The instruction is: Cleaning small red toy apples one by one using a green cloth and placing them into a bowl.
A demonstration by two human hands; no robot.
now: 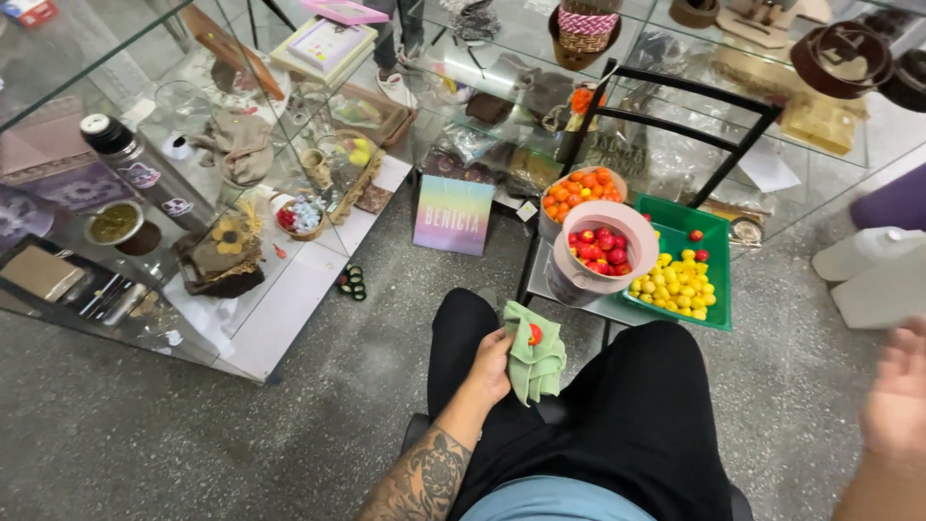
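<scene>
My left hand [492, 367] rests on my left thigh and grips a folded green cloth [533, 364] with one small red fruit [534, 335] lying on it. My right hand [897, 391] hangs open at the right edge of the view, away from everything, holding nothing. On a black chair [675, 101] in front of my knees stand a pink bowl [632, 224] of red fruits, a second bowl [579, 188] of orange fruits behind it, and a green tray [719, 236] holding several yellow fruits and a few red ones.
Glass display cabinets [241, 318] full of small craft items stand to the left and behind the chair. A colourful card [453, 214] leans on the floor by the cabinet. White containers [868, 265] sit at the right. The floor is grey speckled stone.
</scene>
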